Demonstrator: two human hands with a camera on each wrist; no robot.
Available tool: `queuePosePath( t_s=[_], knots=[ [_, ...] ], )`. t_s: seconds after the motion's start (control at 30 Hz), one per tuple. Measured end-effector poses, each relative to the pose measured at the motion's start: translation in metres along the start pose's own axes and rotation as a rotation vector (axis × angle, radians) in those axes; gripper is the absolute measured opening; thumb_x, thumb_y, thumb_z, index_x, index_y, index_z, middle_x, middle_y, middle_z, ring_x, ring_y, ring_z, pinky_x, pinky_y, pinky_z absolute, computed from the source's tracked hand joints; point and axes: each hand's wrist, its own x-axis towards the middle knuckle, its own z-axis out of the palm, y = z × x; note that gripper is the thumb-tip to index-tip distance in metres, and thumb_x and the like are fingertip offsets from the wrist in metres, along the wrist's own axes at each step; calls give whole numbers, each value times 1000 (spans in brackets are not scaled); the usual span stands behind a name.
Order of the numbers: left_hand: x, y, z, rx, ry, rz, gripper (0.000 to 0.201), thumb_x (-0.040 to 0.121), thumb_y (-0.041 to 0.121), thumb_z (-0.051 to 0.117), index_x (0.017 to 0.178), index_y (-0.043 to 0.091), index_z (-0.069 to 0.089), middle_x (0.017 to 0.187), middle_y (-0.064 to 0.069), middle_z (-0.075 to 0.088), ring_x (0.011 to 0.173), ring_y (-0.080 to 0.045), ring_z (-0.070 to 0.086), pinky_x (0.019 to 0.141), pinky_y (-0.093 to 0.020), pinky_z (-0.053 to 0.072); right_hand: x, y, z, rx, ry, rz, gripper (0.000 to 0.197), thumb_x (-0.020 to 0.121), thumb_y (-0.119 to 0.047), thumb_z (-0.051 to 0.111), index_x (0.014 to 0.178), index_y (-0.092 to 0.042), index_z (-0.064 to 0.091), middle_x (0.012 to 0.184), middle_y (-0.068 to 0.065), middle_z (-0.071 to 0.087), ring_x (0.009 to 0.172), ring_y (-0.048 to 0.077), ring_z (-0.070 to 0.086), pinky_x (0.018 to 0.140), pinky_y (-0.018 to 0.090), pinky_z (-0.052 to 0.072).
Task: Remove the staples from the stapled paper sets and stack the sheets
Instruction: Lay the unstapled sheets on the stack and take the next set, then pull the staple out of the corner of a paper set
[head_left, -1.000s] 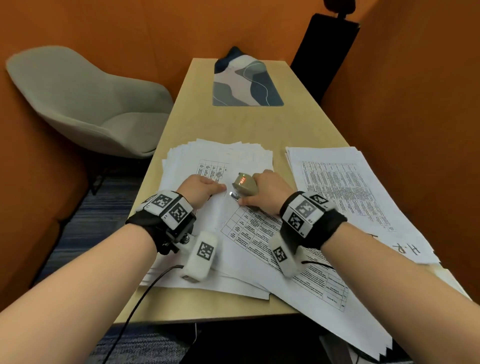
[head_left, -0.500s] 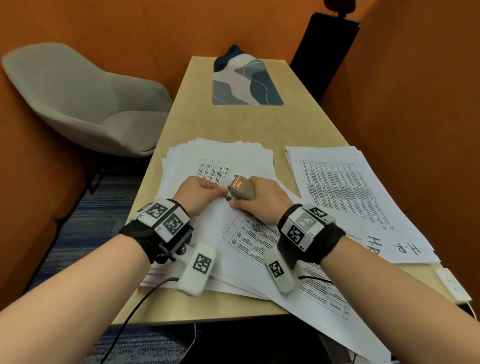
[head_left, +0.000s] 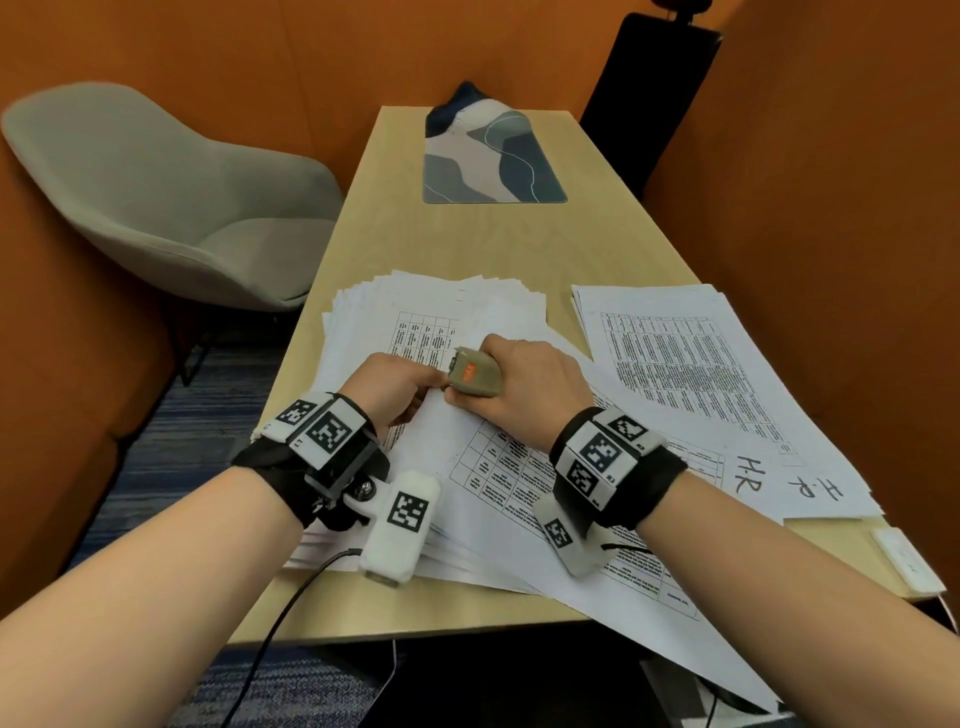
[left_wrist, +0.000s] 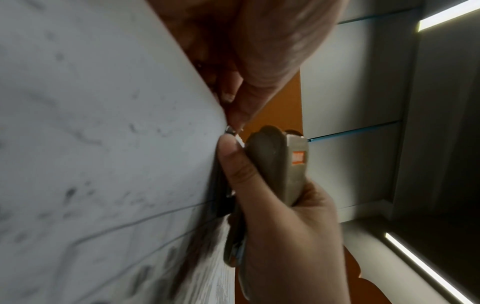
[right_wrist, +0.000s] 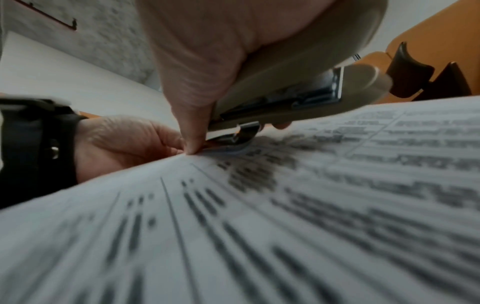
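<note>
Both hands meet: left hand (head_left: 387, 384) pinches paper corner (head_left: 434, 402), right hand (head_left: 524, 395) grips stapler (head_left: 474, 373).

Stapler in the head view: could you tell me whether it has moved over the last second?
Yes: the stapler has shifted slightly left, toward the printed grid on the left stack.

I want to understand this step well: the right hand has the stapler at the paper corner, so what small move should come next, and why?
Probably lever the stapler gently up and away, to draw the staple out. The right hand grips it with its metal tip at the paper corner, and the left hand pinches that corner beside the tip, steadying it. Whether the staple is already hooked cannot be told.
</note>
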Motion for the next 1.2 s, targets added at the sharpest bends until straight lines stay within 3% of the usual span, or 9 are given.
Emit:
queuePosePath(
  t_s=[0.13,0.37,0.47,0.57,0.7,0.8,0.93,1.03,1.2],
  knots=[
    [0,-4,0,-20,-4,-4,16,80,7,64,66,7,54,61,-11,51,49,-18,44,48,-24,33,-1,-2,-2,-73,32,-82,43,84,-57,53,100,-17,51,101,2,63,96,26,58,67,30,34],
    [-9,-2,-9,-133,-274,15,15,87,-6,53,85,2,65,72,-9,69,61,-16,67,62,-24,56,12,11,4,351,-138,257,37,72,-56,69,80,-22,55,82,-2,62,83,19,60,68,30,46],
    [-12,-4,-8,-13,-253,87,18,83,-9,58,77,6,64,59,2,68,50,-6,62,52,-14,51,16,13,6,440,-228,316,35,70,-51,74,70,-22,54,72,-5,57,74,16,56,59,26,42],
    [-14,-5,-4,42,-189,134,19,82,-7,62,73,10,61,47,8,61,42,1,55,45,-10,43,21,17,8,614,-287,398,39,64,-46,80,80,-15,62,76,0,61,71,17,58,62,25,44],
    [-16,-6,0,47,-159,166,22,81,-7,63,71,13,62,46,8,61,42,0,57,49,-15,46,23,20,2,700,-428,451,39,69,-40,79,88,-9,64,75,2,63,66,17,58,66,29,46],
    [-12,-11,-1,151,-125,214,23,79,-7,65,70,14,64,50,8,58,42,0,52,51,-14,44,19,23,-6,803,-489,506,32,74,-36,76,76,-8,60,63,5,59,49,16,54,52,26,46],
    [-8,-16,-4,203,-93,261,22,82,-4,63,74,16,64,72,-4,66,62,-13,60,62,-18,50,3,36,-32,684,-382,453,32,75,-40,74,77,-13,57,68,0,60,52,9,55,55,21,43],
    [-2,-19,-7,288,-76,314,19,83,-1,64,77,17,61,78,-7,62,68,-16,54,58,-13,45,-27,65,-66,588,-236,497,33,73,-42,75,77,-13,58,63,-1,58,48,12,51,49,23,39],
    [28,-38,-19,298,-110,285,23,81,4,67,102,10,59,88,-8,64,79,-23,54,75,-31,43,-103,144,-128,337,0,779,40,75,-45,72,84,-8,58,64,6,58,48,18,49,46,24,38]
  ],
)
